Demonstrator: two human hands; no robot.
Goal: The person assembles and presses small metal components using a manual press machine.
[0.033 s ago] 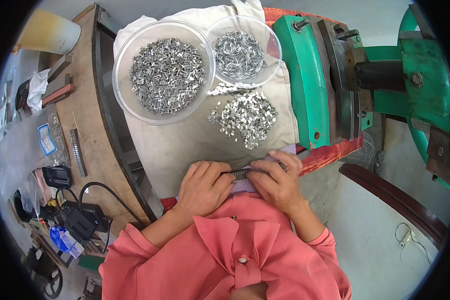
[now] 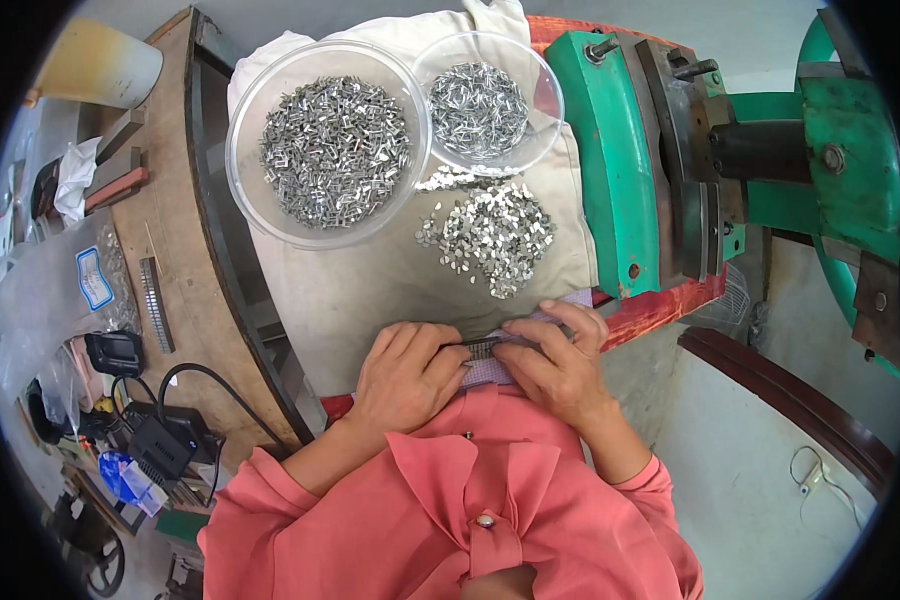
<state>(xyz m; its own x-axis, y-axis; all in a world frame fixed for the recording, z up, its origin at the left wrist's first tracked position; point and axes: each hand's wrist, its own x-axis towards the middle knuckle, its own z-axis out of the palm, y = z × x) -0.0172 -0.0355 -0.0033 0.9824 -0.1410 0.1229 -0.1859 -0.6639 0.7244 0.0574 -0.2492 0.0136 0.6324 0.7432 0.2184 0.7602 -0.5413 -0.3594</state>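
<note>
Barely anything has moved since the earlier frame: both hands keep the same pose. Nearest, just beyond my pink shirt (image 2: 370, 520), my left hand (image 2: 410, 372) and right hand (image 2: 555, 366) close narrowly on the two ends of a dark ridged strip (image 2: 481, 350), which lies between them over a checked cloth (image 2: 488, 373); how they grip it underneath I cannot tell. To handle it well, I think I should hold both ends level, press evenly and leave the middle uncovered so the ridges show. Beyond, on the pale cloth (image 2: 340, 310), the pile of small flat metal pieces (image 2: 500, 240) is best kept clear of my knuckles. Farther off stand a large tub (image 2: 245, 150) and a smaller tub (image 2: 547, 105), both holding metal parts (image 2: 335, 155).
</note>
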